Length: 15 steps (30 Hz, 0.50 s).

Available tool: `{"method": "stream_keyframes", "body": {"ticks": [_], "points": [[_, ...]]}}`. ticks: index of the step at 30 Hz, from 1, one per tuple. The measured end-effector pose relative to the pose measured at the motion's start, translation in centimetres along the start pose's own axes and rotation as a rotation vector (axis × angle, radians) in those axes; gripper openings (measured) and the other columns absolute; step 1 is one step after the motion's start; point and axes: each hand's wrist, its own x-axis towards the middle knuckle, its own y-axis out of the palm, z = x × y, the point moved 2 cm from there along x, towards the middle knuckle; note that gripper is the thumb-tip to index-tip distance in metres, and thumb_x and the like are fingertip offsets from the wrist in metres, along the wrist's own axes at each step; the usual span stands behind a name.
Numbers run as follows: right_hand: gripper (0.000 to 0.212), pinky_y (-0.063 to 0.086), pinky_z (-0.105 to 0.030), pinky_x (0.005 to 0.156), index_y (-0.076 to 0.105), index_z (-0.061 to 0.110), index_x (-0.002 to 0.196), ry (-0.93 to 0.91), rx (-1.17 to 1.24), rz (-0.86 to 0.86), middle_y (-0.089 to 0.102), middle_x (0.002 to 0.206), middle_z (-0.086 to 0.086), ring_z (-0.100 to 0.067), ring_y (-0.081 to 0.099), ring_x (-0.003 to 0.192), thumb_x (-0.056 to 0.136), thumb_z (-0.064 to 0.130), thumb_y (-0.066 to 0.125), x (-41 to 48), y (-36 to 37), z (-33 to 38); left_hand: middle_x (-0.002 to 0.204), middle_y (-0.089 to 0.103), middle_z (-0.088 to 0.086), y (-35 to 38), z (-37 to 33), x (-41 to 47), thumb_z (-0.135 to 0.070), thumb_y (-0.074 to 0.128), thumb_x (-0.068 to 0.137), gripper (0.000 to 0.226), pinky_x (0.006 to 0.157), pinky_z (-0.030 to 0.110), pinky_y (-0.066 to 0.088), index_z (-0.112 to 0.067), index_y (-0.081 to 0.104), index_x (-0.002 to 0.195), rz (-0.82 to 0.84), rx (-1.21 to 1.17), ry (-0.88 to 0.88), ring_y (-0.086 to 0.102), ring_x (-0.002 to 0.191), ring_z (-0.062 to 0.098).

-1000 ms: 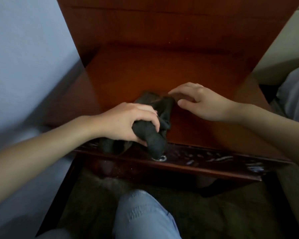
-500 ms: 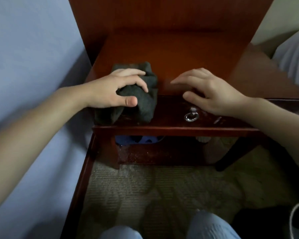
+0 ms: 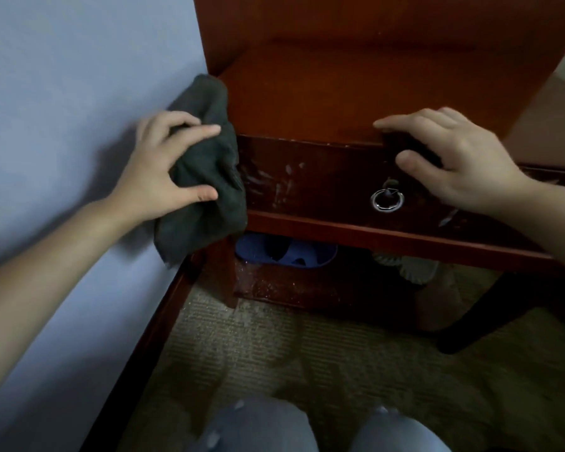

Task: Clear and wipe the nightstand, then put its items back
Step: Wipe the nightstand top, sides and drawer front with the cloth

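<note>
Dark grey cloth [image 3: 206,190] now sits over the left front corner of the nightstand [image 3: 307,93], draped down between the cabinet side and the wall [image 3: 79,93]. One second ago it lay bunched at the middle of the front edge. Half a second ago it was on the left part of the top. The left hand [image 3: 170,164] has carried it leftward and off the top surface. The fingers and thumb of this hand are curled into the fabric and clamp it against the corner. The right hand [image 3: 454,154] remains at the front edge, above the ring pull [image 3: 387,199]. Its fingers are bent onto the top and its thumb lies over the drawer front [image 3: 307,181]. It holds nothing and apparently serves as a brace.

Consequence for the task: the visible top carries no items, so clearing is judged complete. The wipe appears to have reached the left limit of the top and passed to the corner and side. White streaks remain on the drawer front. Returning the items is not yet begun.

Limits of the view: the removed items are not in frame. The side panel is hidden behind cloth and hand. The right end of the nightstand is cut off. Under the drawer, a blue slipper [image 3: 284,252] is legible. The pale object [image 3: 405,265] beside it is probably a second slipper, but shadow prevents confirmation.
</note>
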Motion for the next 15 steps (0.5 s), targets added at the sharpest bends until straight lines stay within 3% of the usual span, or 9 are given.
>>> {"method": "stream_keyframes", "body": {"ticks": [3, 6, 8, 11, 15], "points": [[0.05, 0.033, -0.03, 0.081, 0.042, 0.025, 0.136, 0.003, 0.038, 0.03, 0.054, 0.119, 0.005, -0.012, 0.042, 0.102, 0.09, 0.042, 0.033, 0.2, -0.1, -0.1, 0.144, 0.028, -0.005, 3.1, -0.1, 0.2, -0.07, 0.055, 0.074, 0.078, 0.116, 0.037, 0.001, -0.032, 0.031, 0.137, -0.095, 0.262, 0.024, 0.021, 0.134, 0.025], [0.047, 0.032, -0.026, 0.088, 0.04, 0.027, 0.137, 0.036, 0.134, 0.05, 0.053, 0.122, 0.01, -0.006, 0.041, 0.106, 0.091, 0.036, 0.035, 0.3, -0.4, -0.1, 0.143, 0.033, 0.005, 6.2, -4.0, 2.6, -0.067, 0.05, 0.081, 0.069, 0.115, 0.039, -0.001, -0.035, 0.03, 0.139, -0.202, 0.402, 0.142, 0.025, 0.132, 0.03], [0.042, 0.038, -0.022, 0.086, 0.04, 0.029, 0.136, 0.092, 0.223, 0.052, 0.057, 0.123, 0.007, -0.006, 0.049, 0.1, 0.094, 0.029, 0.037, 0.3, -0.8, -0.1, 0.14, 0.049, 0.006, 8.5, -8.1, 4.7, -0.063, 0.051, 0.082, 0.063, 0.111, 0.042, 0.013, -0.033, 0.04, 0.136, -0.23, 0.423, 0.284, 0.034, 0.129, 0.027], [0.038, 0.049, -0.038, 0.089, 0.039, 0.031, 0.135, 0.211, 0.353, 0.061, 0.059, 0.117, 0.011, -0.022, 0.059, 0.099, 0.1, 0.017, 0.037, 0.3, -1.5, -0.2, 0.131, 0.06, 0.003, 10.0, -11.9, 6.6, -0.057, 0.059, 0.082, 0.06, 0.104, 0.041, 0.028, -0.03, 0.048, 0.133, -0.285, 0.424, 0.382, 0.046, 0.122, 0.022], [0.037, 0.044, -0.038, 0.08, 0.038, 0.031, 0.135, 0.221, 0.356, 0.069, 0.06, 0.114, 0.016, -0.04, 0.057, 0.093, 0.101, 0.016, 0.036, 0.3, -1.8, -0.2, 0.135, 0.057, 0.005, 7.4, -8.7, 5.6, -0.058, 0.06, 0.079, 0.07, 0.1, 0.039, 0.03, -0.032, 0.036, 0.139, -0.196, 0.49, 0.382, 0.049, 0.121, 0.025]]}}
